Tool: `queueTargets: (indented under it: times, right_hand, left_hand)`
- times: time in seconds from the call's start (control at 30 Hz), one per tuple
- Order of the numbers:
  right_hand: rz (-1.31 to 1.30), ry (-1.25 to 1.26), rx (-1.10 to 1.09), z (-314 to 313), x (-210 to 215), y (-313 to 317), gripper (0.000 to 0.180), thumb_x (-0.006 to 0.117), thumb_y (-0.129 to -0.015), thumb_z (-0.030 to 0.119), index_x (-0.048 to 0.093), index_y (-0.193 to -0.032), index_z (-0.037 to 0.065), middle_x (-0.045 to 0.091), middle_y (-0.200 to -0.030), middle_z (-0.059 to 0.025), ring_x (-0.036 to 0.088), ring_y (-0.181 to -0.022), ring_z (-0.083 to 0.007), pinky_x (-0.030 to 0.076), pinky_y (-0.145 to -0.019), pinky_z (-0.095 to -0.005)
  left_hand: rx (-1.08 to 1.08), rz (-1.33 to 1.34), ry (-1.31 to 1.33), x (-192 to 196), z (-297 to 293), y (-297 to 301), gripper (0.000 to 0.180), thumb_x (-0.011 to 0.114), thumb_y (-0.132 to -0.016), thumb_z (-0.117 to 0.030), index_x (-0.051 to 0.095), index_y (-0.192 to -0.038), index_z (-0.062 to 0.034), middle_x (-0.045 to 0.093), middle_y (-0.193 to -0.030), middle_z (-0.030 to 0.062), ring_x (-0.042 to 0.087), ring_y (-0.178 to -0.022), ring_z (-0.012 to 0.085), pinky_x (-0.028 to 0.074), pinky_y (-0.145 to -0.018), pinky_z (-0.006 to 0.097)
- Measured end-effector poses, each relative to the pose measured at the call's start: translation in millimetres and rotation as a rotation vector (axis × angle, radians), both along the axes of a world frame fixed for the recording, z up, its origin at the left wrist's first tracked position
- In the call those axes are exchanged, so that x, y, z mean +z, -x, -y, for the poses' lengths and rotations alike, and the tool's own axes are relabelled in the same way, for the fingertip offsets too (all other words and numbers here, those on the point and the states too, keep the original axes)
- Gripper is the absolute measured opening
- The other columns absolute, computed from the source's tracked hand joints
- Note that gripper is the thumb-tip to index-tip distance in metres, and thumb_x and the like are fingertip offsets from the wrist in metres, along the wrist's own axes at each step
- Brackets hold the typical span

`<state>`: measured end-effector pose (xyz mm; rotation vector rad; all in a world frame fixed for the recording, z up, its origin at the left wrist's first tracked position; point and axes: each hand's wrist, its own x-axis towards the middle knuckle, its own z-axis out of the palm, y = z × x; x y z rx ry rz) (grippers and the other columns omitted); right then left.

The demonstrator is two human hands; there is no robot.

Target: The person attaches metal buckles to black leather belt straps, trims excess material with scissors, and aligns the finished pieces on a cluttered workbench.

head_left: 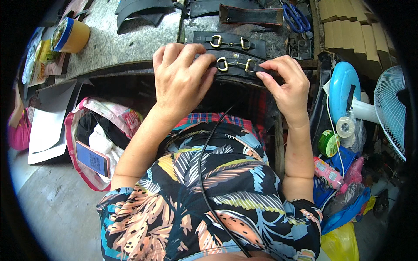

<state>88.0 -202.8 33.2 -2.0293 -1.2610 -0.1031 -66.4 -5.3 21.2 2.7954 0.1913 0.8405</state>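
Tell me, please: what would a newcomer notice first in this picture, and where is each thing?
The black garment with an orange leaf print, across the lower centre, would probably draw the eye first. Above it, a flat black strap with a gold-coloured metal fitting is between the left hand and the right hand, which pinches its right end. At the far right is a blue-and-white plastic fan.

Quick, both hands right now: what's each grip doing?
Left hand: fingers curled at the left end of the nearer black strap; firm grip can't be told.
Right hand: closed, pinching that strap's right end.
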Motion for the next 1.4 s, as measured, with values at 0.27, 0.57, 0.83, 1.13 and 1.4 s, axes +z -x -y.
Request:
queueTargets:
  times: [0.27,0.57,0.83,1.13,1.4]
  right_hand:
    - [-0.346,-0.087,0.032,-7,5,5,0.015,0.078,-0.085,0.014,0.073,-0.087,0.0,0.065,-0.076,-0.0082,0.062,-0.07,-0.0219,0.047,-0.065,-0.0317]
    - [-0.186,0.032,-0.149,-7,0,-1,0.024,0.076,-0.088,0.023,0.068,-0.077,0.004,0.064,-0.071,-0.007,0.06,-0.066,-0.0258,0.046,-0.06,-0.0353]
    - [-0.104,0.19,-0.209,-3,1,2,0.02,0.08,-0.081,0.025,0.068,-0.081,0.01,0.061,-0.074,-0.0045,0.06,-0.066,-0.023,0.047,-0.059,-0.0359]
    - [0.025,0.06,0.003,0,-4,2,0.017,0.081,-0.077,0.011,0.074,-0.092,0.008,0.064,-0.085,-0.0062,0.065,-0.08,-0.0252,0.052,-0.07,-0.0366]
    - [-0.148,0.045,0.007,3,-11,-5,0.015,0.076,-0.081,0.002,0.073,-0.095,0.001,0.065,-0.09,-0.0076,0.064,-0.079,-0.0176,0.05,-0.068,-0.0286]
  left_hand:
    - [-0.07,0.022,0.025,-4,7,-16,0.032,0.084,-0.071,-0.03,0.072,-0.099,-0.0173,0.065,-0.1,-0.002,0.057,-0.098,0.0226,0.041,-0.091,0.043]
    - [-0.099,0.017,0.103,0,1,-16,0.027,0.083,-0.074,-0.026,0.071,-0.095,-0.016,0.066,-0.098,-0.0019,0.058,-0.097,0.0231,0.042,-0.091,0.042]
    - [-0.111,-0.057,0.042,8,-2,-8,0.027,0.082,-0.075,-0.023,0.072,-0.099,-0.0169,0.067,-0.099,-0.0027,0.059,-0.097,0.0223,0.041,-0.094,0.042]
    - [-0.074,-0.048,0.026,3,-7,0,0.027,0.081,-0.077,-0.024,0.072,-0.101,-0.0159,0.067,-0.1,-0.0009,0.058,-0.096,0.0233,0.041,-0.094,0.041]
    - [-0.047,-0.018,0.055,-2,-11,2,0.031,0.082,-0.077,-0.026,0.073,-0.105,-0.0156,0.066,-0.1,0.0003,0.058,-0.095,0.0231,0.041,-0.093,0.041]
